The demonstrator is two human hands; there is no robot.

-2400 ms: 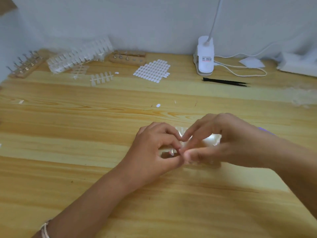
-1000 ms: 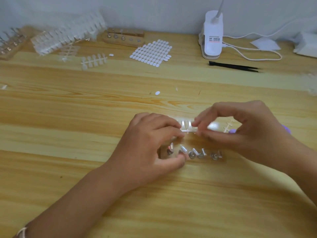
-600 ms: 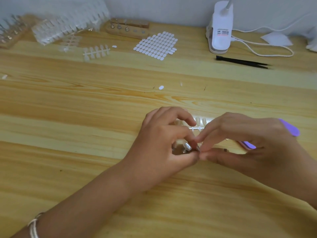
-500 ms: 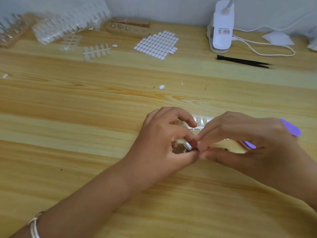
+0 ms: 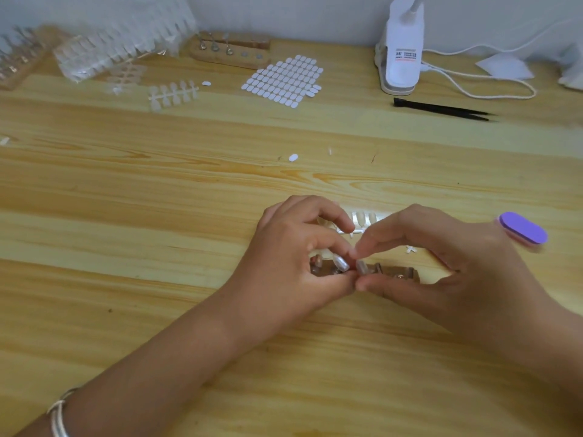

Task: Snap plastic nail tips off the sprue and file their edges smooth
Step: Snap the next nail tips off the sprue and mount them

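Note:
My left hand (image 5: 293, 263) curls round a clear sprue of nail tips (image 5: 362, 218), its forefinger hooked over the sprue's bar. My right hand (image 5: 441, 263) pinches one small nail tip (image 5: 361, 267) between forefinger and thumb, right against my left thumb. Just below the pinch lies a small wooden holder (image 5: 407, 275) with metal stands; a pearly tip (image 5: 341, 263) sits on one of them. A purple nail file (image 5: 523, 229) sticks out behind my right hand; whether that hand holds it is hidden.
At the back lie more nail tip sprues (image 5: 173, 93), a bag of sprues (image 5: 126, 45), another wooden holder (image 5: 230, 50), a sheet of white adhesive tabs (image 5: 284, 80), a white lamp base (image 5: 401, 48) with its cord, and black tweezers (image 5: 441, 108). A loose white tab (image 5: 293, 157) lies mid-table.
A second ago my right hand was pinching the sprue with my left; it has come down to the wooden holder with a single tip between its fingers. Over the last half second little has moved.

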